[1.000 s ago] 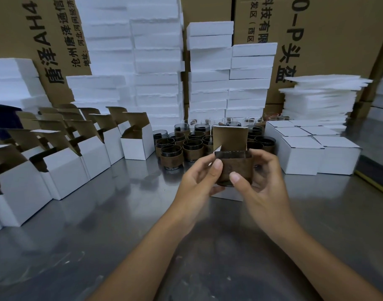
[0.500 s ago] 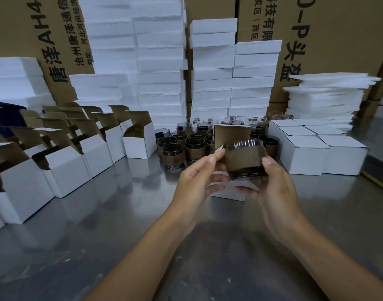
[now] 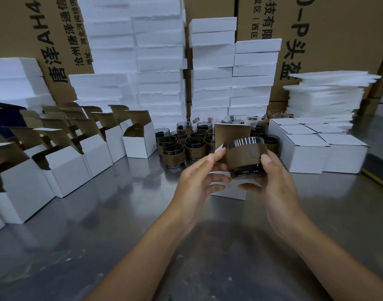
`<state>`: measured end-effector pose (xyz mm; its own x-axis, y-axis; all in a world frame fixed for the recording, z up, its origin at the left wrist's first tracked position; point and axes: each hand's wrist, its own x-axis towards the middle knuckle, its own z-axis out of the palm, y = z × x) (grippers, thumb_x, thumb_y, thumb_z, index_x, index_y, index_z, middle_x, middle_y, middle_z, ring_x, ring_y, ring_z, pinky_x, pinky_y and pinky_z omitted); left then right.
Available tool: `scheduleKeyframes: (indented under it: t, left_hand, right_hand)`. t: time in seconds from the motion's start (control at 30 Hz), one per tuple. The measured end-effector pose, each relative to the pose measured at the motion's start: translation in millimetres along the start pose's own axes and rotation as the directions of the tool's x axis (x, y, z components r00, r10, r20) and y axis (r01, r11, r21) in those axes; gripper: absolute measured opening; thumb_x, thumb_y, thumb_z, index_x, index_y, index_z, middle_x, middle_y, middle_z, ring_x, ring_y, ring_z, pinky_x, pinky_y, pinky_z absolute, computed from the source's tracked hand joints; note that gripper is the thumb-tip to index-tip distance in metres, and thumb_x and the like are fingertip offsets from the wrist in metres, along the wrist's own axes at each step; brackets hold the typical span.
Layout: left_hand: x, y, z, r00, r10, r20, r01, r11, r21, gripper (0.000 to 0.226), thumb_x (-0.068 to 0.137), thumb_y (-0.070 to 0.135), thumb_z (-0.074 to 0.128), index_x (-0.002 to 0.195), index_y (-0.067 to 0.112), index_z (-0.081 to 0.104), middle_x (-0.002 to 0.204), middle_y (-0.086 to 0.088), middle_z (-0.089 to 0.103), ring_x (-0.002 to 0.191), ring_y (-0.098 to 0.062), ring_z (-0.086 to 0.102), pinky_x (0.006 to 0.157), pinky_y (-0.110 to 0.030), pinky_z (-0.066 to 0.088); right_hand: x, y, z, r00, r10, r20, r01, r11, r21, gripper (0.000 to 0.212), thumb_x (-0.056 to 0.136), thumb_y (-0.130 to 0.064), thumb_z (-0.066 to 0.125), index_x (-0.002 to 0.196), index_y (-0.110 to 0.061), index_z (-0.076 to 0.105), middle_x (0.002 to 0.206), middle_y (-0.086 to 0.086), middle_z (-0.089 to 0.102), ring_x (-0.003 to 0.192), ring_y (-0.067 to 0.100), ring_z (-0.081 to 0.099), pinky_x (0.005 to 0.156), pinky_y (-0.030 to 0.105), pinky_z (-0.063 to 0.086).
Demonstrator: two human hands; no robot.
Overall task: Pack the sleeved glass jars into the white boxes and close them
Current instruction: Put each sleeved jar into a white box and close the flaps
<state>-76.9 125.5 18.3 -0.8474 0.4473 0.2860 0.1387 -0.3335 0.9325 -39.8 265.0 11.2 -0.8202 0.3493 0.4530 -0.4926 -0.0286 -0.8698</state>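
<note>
Packing station, head view, read from the tabletop's left edge to its right. Rows of open white boxes stand along the left edge with their brown flaps raised. Near the middle of the far edge we see a cluster of waiting sleeved jars. The left hand has its fingers spread and relaxed, and one fingertip rests against the left side of the held jar. The jar hangs above the tabletop, just in front of an open box whose flap stands up behind it. The right hand clamps the jar, thumb on the sleeve and fingers curled beneath the base. Closed boxes sit toward the right edge.

We judge the jar rigid, fragile and fairly heavy for its bulk. Its bare glass rim and base look slippery, while the brown sleeve offers friction, so the sleeve band is where we would take hold, with support under the base.

The jar is squat, wider than it is tall. Its cylinder axis runs close to upright, slightly tilted, with the mouth pointing up and the dark base down.
</note>
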Motion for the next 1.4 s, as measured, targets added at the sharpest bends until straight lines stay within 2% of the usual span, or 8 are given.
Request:
scheduleKeyframes:
  t: [0.2,0.43,0.63,0.73,0.87,1.13,1.3,1.4]
  left_hand:
    - [-0.6,-1.4,-0.6,0.995,-0.094,0.030,0.095,0.995,-0.042,0.052,0.082,0.048,0.043,0.120,0.019,0.063,0.098,0.001,0.070,0.080,-0.013,0.063,0.076,-0.028,0.047]
    - [-1.2,-0.4,-0.1,0.991,-0.128,0.028,0.130,0.990,-0.059,0.057,0.083,0.052,0.041,0.123,0.017,0.062,0.113,-0.004,0.065,0.093,-0.013,0.061,0.082,-0.031,0.046]
    - [-0.1,-1.7,-0.4,0.994,-0.107,0.015,0.108,0.990,-0.095,0.051,0.084,0.051,0.042,0.117,0.020,0.066,0.122,-0.006,0.064,0.108,-0.030,0.058,0.097,-0.042,0.044]
    - [-0.2,-0.2,-0.2,0.997,-0.080,0.008,0.081,0.993,-0.081,0.054,0.083,0.056,0.042,0.118,0.022,0.065,0.118,-0.001,0.067,0.108,-0.027,0.063,0.092,-0.037,0.051]
    - [-0.6,1.1,2.3,1.000,-0.003,-0.027,0.003,1.000,-0.009,0.048,0.082,0.059,0.049,0.112,0.027,0.068,0.112,0.001,0.070,0.101,-0.020,0.067,0.082,-0.030,0.054]
    - [-2.1,-1.3,1.6,0.990,0.137,-0.039,-0.135,0.989,0.057,0.041,0.083,0.023,0.057,0.123,0.018,0.061,0.115,-0.001,0.068,0.108,-0.017,0.063,0.081,-0.025,0.054]
    - [-3.6,-2.7,2.9,0.979,0.194,-0.055,-0.187,0.976,0.109,0.037,0.074,0.013,0.059,0.109,0.023,0.065,0.107,0.001,0.067,0.102,-0.023,0.064,0.086,-0.027,0.053]
    - [-4.4,-2.2,3.0,0.976,0.208,-0.058,-0.199,0.971,0.131,0.035,0.072,0.010,0.058,0.104,0.024,0.065,0.104,0.005,0.066,0.104,-0.024,0.063,0.086,-0.027,0.052]
  right_hand:
    - [-8.2,-2.6,2.7,0.982,-0.188,0.016,0.188,0.968,-0.168,0.047,0.072,-0.057,0.058,0.116,-0.045,0.048,0.103,-0.028,0.064,0.098,-0.003,0.061,0.073,0.013,0.050]
    - [-11.4,-3.1,2.8,0.957,-0.282,0.066,0.290,0.932,-0.217,0.057,0.071,-0.034,0.069,0.122,-0.038,0.044,0.112,-0.022,0.059,0.103,-0.005,0.059,0.079,0.007,0.044]
    - [-13.1,-5.0,1.0,0.945,-0.307,0.111,0.326,0.901,-0.286,0.067,0.066,-0.039,0.073,0.125,-0.036,0.040,0.114,-0.024,0.054,0.108,-0.002,0.056,0.084,0.009,0.045]
    - [-12.9,-5.1,-1.6,0.923,-0.349,0.163,0.385,0.836,-0.392,0.072,0.062,-0.043,0.076,0.123,-0.042,0.037,0.118,-0.033,0.049,0.112,-0.002,0.053,0.087,0.012,0.046]
    - [-10.3,-2.0,-4.9,0.892,-0.395,0.220,0.452,0.755,-0.475,0.075,0.062,-0.046,0.078,0.124,-0.043,0.037,0.126,-0.024,0.049,0.115,0.003,0.053,0.095,0.026,0.047]
    - [-6.5,5.2,-9.7,0.847,-0.459,0.268,0.528,0.669,-0.523,0.081,0.064,-0.027,0.082,0.130,-0.034,0.036,0.127,-0.032,0.045,0.116,0.000,0.052,0.095,0.020,0.044]
    - [-6.2,8.7,-12.1,0.839,-0.452,0.304,0.538,0.606,-0.586,0.084,0.064,-0.012,0.085,0.131,-0.027,0.037,0.126,-0.015,0.048,0.115,0.001,0.050,0.095,0.009,0.038]
    - [-5.9,9.4,-12.2,0.838,-0.445,0.315,0.541,0.602,-0.588,0.081,0.065,-0.012,0.085,0.130,-0.026,0.037,0.125,-0.021,0.045,0.114,-0.005,0.047,0.094,0.004,0.035]
